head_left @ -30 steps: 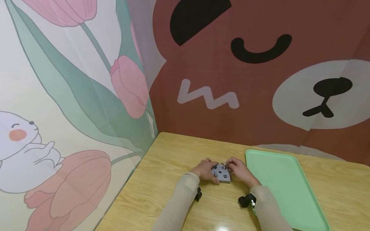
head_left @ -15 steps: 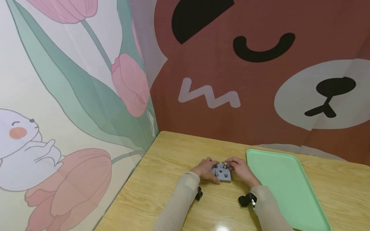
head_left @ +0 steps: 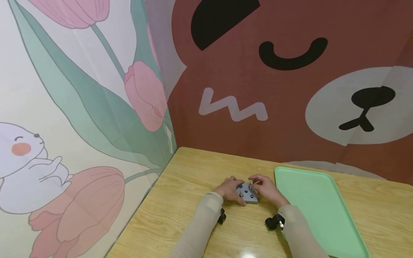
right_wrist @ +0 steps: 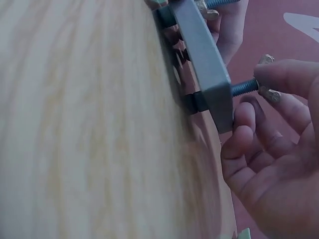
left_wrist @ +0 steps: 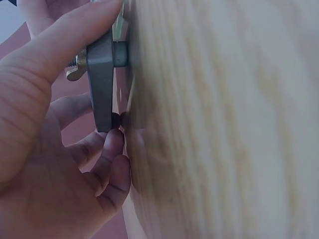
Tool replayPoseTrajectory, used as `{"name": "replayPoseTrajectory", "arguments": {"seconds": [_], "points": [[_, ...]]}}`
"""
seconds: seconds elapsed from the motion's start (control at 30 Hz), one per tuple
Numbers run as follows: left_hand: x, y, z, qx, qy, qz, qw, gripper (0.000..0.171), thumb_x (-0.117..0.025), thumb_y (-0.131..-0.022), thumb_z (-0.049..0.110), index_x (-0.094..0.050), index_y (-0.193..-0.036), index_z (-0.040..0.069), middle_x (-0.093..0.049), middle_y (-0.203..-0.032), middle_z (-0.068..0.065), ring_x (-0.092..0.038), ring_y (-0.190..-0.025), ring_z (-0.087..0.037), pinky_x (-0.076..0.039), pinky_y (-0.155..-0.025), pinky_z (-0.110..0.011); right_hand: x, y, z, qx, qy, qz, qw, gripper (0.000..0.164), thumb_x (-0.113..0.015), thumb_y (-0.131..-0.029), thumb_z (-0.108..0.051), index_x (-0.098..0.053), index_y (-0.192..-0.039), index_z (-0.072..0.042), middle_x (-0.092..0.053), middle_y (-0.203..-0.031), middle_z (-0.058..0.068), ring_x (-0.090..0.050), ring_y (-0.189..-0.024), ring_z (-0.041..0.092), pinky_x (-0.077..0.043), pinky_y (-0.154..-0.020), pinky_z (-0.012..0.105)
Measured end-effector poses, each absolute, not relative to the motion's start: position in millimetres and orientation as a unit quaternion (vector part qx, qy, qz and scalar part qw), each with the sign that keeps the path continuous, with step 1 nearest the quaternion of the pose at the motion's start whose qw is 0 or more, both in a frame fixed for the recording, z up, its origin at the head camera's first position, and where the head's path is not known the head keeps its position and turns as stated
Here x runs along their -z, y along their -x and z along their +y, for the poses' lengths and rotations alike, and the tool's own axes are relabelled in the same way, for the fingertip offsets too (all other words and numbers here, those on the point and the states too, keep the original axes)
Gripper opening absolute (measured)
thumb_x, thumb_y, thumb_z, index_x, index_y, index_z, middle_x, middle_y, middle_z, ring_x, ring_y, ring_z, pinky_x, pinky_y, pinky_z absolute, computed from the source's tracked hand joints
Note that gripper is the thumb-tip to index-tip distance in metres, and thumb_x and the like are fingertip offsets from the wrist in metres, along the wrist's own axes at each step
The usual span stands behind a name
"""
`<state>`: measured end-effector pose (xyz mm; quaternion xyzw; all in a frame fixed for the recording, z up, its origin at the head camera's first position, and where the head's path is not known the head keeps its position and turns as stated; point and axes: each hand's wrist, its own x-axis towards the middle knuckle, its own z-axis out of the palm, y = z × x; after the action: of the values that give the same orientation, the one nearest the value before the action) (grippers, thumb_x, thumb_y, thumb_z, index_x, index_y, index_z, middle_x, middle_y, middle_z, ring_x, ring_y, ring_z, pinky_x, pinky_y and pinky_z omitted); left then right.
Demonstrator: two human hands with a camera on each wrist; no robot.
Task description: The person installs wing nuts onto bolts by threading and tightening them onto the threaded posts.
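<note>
A grey metal plate [head_left: 246, 196] with several holes is held just above the table, its flat face up. My left hand [head_left: 228, 190] grips its left side, thumb on the near edge. Out of the plate's far right part rises a threaded bolt [right_wrist: 244, 88], its head under the plate. At the top of that bolt my right hand [head_left: 269, 190] pinches a brass-coloured wing nut [right_wrist: 271, 94] between thumb and fingers. Close to the left hand, a second wing nut [left_wrist: 76, 74] sits against the plate on another bolt, whose head [left_wrist: 120, 54] shows underneath.
A light green tray [head_left: 309, 200] lies on the wooden table [head_left: 180, 200], right of the hands and partly under the right forearm. Printed cloth walls stand along the table's back and left edges. Each wrist carries a small black camera [head_left: 274, 222].
The fingers of my right hand have shifted and turned slightly about the wing nut. My left hand and the plate stay nearly in place.
</note>
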<state>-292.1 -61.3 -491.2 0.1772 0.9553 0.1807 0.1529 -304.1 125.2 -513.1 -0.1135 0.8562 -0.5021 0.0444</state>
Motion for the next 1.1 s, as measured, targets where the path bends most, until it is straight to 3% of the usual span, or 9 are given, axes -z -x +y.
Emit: {"name": "replayPoseTrajectory", "arguments": {"seconds": [0.1,0.23,0.47,0.57,0.73,0.97,1.1], "points": [[491.1,291.7,-62.6,-0.177,-0.180,0.956,0.151,0.084,-0.074,-0.057,0.055,-0.039,-0.131,0.034,-0.040,-0.111,0.007,-0.037,-0.094,-0.011,-0.039,-0.073,-0.027,512.5,302.8,122.4,0.487,0.110,0.866,0.030,0.016,-0.064,-0.080,-0.016,-0.062,-0.095,-0.011,-0.058,-0.088,0.002,-0.053,-0.077,0.018,-0.042,-0.060,0.032],[492.1,290.8,-61.9,-0.180,-0.181,0.955,0.150,0.084,-0.074,-0.057,0.054,-0.039,-0.131,0.034,-0.039,-0.112,0.007,-0.037,-0.095,-0.011,-0.039,-0.074,-0.027,512.6,298.7,123.0,0.479,0.116,0.870,0.013,0.013,-0.065,-0.080,-0.019,-0.061,-0.090,-0.012,-0.058,-0.085,0.001,-0.052,-0.076,0.017,-0.042,-0.060,0.031],[494.3,289.9,-61.8,-0.187,-0.183,0.954,0.150,0.085,-0.075,-0.057,0.053,-0.039,-0.131,0.033,-0.039,-0.111,0.006,-0.036,-0.094,-0.011,-0.039,-0.072,-0.028,510.8,294.8,127.5,0.515,0.101,0.851,0.024,0.015,-0.046,-0.088,-0.004,-0.060,-0.094,-0.006,-0.059,-0.093,0.007,-0.052,-0.080,0.020,-0.042,-0.064,0.031],[493.5,290.8,-62.1,-0.184,-0.185,0.954,0.147,0.085,-0.074,-0.057,0.054,-0.039,-0.131,0.033,-0.039,-0.112,0.006,-0.037,-0.095,-0.012,-0.039,-0.072,-0.028,510.7,297.9,127.7,0.530,0.101,0.842,0.028,0.017,-0.046,-0.091,-0.009,-0.058,-0.103,-0.006,-0.057,-0.094,0.009,-0.053,-0.079,0.021,-0.043,-0.063,0.032],[490.5,292.6,-62.6,-0.178,-0.186,0.955,0.145,0.085,-0.074,-0.057,0.055,-0.039,-0.131,0.031,-0.039,-0.114,0.005,-0.037,-0.097,-0.013,-0.039,-0.073,-0.030,511.4,302.2,127.3,0.533,0.137,0.833,0.058,0.035,-0.052,-0.088,-0.009,-0.049,-0.123,-0.007,-0.053,-0.101,0.011,-0.053,-0.084,0.023,-0.044,-0.062,0.033],[491.8,292.1,-61.9,-0.175,-0.188,0.955,0.148,0.086,-0.074,-0.057,0.055,-0.038,-0.132,0.032,-0.038,-0.115,0.005,-0.037,-0.099,-0.013,-0.039,-0.074,-0.029,516.4,302.9,129.1,0.501,0.126,0.856,0.032,0.015,-0.064,-0.082,-0.019,-0.059,-0.094,-0.011,-0.058,-0.088,0.003,-0.053,-0.078,0.018,-0.044,-0.060,0.031],[492.5,290.7,-60.2,-0.175,-0.187,0.955,0.148,0.086,-0.075,-0.057,0.055,-0.039,-0.132,0.032,-0.039,-0.115,0.004,-0.037,-0.100,-0.014,-0.039,-0.074,-0.030,517.2,301.0,129.7,0.506,0.114,0.855,0.028,0.007,-0.060,-0.082,-0.010,-0.058,-0.089,-0.010,-0.058,-0.086,0.004,-0.053,-0.075,0.018,-0.044,-0.060,0.030]]}}
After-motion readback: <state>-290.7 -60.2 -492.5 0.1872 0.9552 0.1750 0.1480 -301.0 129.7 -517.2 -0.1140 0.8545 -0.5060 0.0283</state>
